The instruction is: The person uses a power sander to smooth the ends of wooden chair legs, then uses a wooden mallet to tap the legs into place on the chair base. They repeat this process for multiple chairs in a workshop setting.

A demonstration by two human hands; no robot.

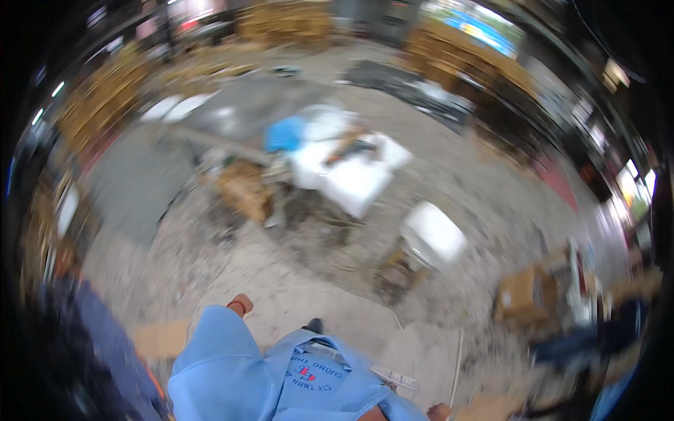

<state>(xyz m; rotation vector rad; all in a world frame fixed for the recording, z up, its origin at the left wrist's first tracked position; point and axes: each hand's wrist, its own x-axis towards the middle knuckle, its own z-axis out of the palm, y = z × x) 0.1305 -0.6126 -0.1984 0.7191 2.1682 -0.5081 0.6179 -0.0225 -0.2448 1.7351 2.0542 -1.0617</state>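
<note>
Right hand (439,411) barely showing at bottom edge, grip impossible to tell; white box (434,235) well apart, up toward centre-right; left hand unseen.

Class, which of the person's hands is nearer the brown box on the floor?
Left. The left hand shows beyond the blue sleeve, below the brown box; the right hand is at the lower edge, far off to the right.

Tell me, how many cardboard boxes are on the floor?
2: one open box left of the white table, another box far right. Blur may hide more.
</note>
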